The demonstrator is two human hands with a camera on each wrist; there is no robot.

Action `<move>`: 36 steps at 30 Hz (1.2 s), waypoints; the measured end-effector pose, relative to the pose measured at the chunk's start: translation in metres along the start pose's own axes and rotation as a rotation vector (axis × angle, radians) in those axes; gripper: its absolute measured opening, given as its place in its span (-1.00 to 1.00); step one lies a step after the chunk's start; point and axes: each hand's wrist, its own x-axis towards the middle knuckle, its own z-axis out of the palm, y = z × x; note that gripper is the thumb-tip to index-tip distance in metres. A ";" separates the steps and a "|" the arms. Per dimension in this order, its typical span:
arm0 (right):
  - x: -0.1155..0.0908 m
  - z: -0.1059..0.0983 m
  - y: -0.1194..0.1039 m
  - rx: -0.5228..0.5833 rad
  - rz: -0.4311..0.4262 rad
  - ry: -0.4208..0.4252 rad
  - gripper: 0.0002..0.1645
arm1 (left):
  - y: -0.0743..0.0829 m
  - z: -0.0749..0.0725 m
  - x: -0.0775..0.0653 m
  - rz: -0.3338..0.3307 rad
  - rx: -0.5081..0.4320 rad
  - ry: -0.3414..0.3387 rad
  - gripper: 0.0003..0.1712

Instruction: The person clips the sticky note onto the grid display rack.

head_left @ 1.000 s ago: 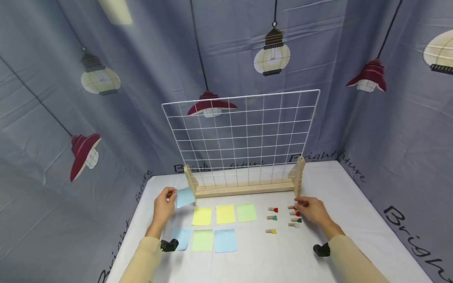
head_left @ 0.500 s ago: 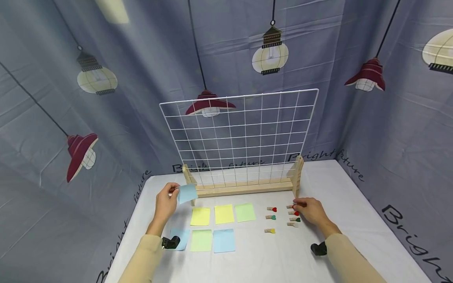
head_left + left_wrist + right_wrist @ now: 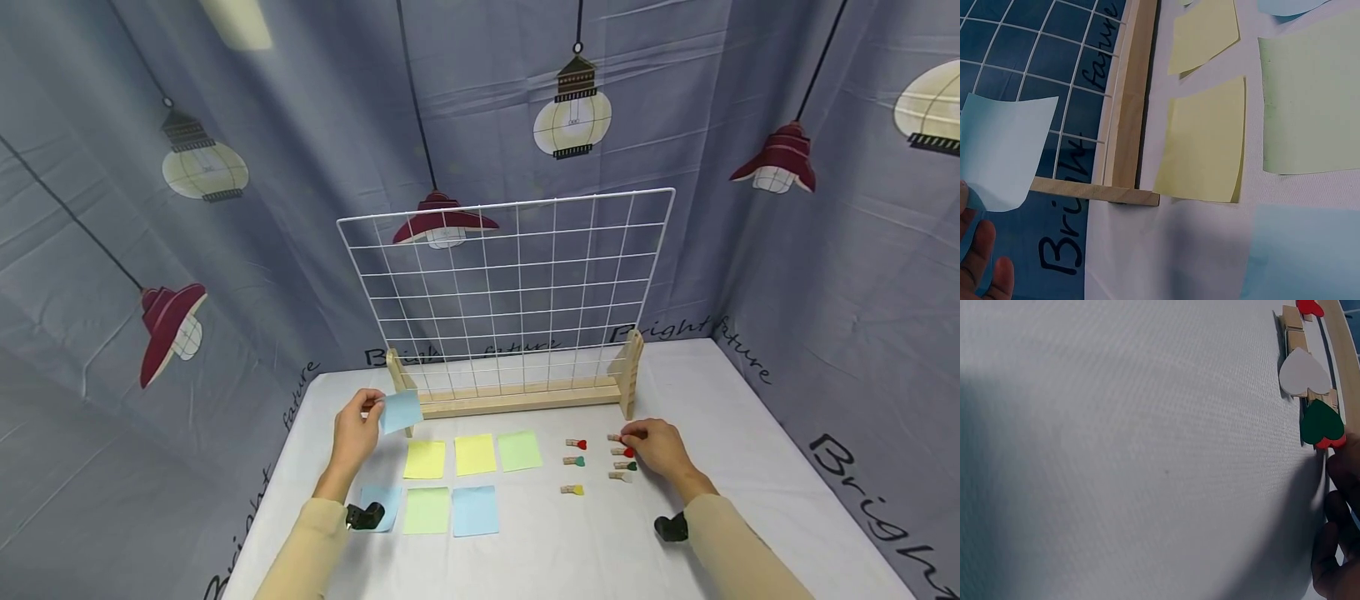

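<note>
My left hand [image 3: 356, 429] pinches a light blue sticky note [image 3: 402, 412] by its left edge, holding it up beside the left foot of a white wire grid [image 3: 510, 287]. In the left wrist view the raised blue note [image 3: 1007, 153] overlaps the grid, fingertips at its lower left corner. My right hand [image 3: 660, 448] has its thumb and fingertips on the heart end of the farthest small wooden clothespin [image 3: 614, 437] in the right column; they partly cover its red heart. Just below lie clothespins with a red heart [image 3: 627, 452], a green heart [image 3: 631, 466] and a white heart [image 3: 1304, 374].
Two yellow notes [image 3: 425, 460] and a green note [image 3: 520, 451] form the far row. Nearer lie a blue note [image 3: 476, 511], a green note [image 3: 427, 510] and another blue note partly behind the left wrist camera. Three more clothespins [image 3: 574, 461] lie mid-table. The grid's wooden base [image 3: 517, 402] spans the back.
My left hand has moved the blue note slightly right and up toward the grid. The right hand stays at the far red-heart clothespin, with little movement.
</note>
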 end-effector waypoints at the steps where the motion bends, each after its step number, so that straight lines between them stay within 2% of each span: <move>1: 0.000 0.000 0.000 0.000 0.005 -0.002 -0.83 | 0.000 0.000 0.000 -0.002 0.001 0.001 -0.81; 11: -0.002 -0.004 -0.002 0.060 0.056 -0.011 -0.86 | 0.001 0.004 0.001 0.026 -0.009 0.009 -0.83; 17: -0.005 -0.012 -0.004 0.091 0.022 0.046 -0.87 | 0.004 0.005 0.000 0.031 -0.008 0.006 -0.83; 24: -0.007 -0.021 -0.008 0.125 0.019 0.074 -0.83 | 0.009 0.004 -0.003 0.039 -0.022 0.001 -0.83; 36: -0.003 -0.037 -0.040 0.146 -0.080 0.141 -0.83 | 0.015 0.008 -0.004 0.041 -0.025 0.002 -0.82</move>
